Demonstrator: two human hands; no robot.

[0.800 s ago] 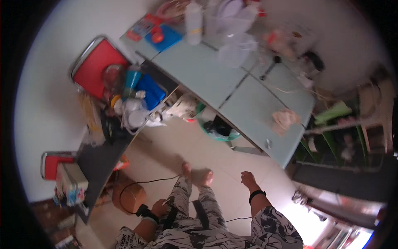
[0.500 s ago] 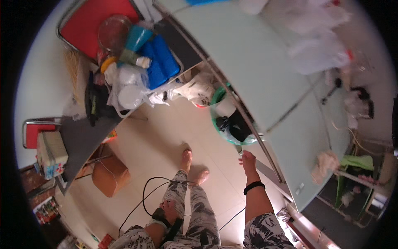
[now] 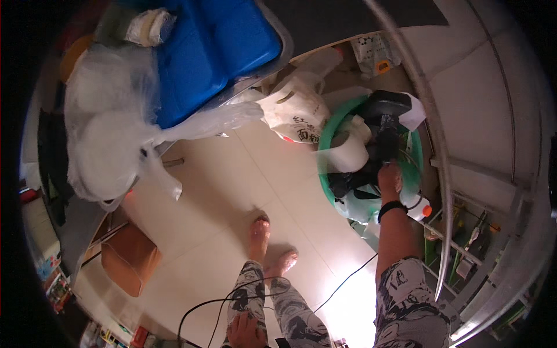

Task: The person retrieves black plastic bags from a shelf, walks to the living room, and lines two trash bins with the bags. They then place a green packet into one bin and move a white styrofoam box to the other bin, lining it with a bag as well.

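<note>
My right hand (image 3: 390, 178) reaches down into a round green basin (image 3: 329, 139) on the floor at the right. Its fingers close on a long black object (image 3: 386, 136) with a bulkier black top end; its exact kind does not show. Beside it in the basin lie a white cylinder-shaped thing (image 3: 348, 153), dark crumpled items and clear plastic. A bottle's orange cap (image 3: 426, 211) shows near my wrist. My left hand (image 3: 245, 330) lies flat on my left leg at the lower edge, fingers stretched and holding nothing.
A metal table bar (image 3: 435, 133) runs close past my right arm. Behind the basin sits a printed white bag (image 3: 293, 110). At the upper left are a blue tray (image 3: 217, 58) and a plastic bag (image 3: 107, 151). A brown stool (image 3: 130, 261) and a black cable (image 3: 348, 284) are lower down.
My view has dropped lower and closer to the basin, under the table's edge. My right hand has moved from beside the table into the basin and onto the black object.
</note>
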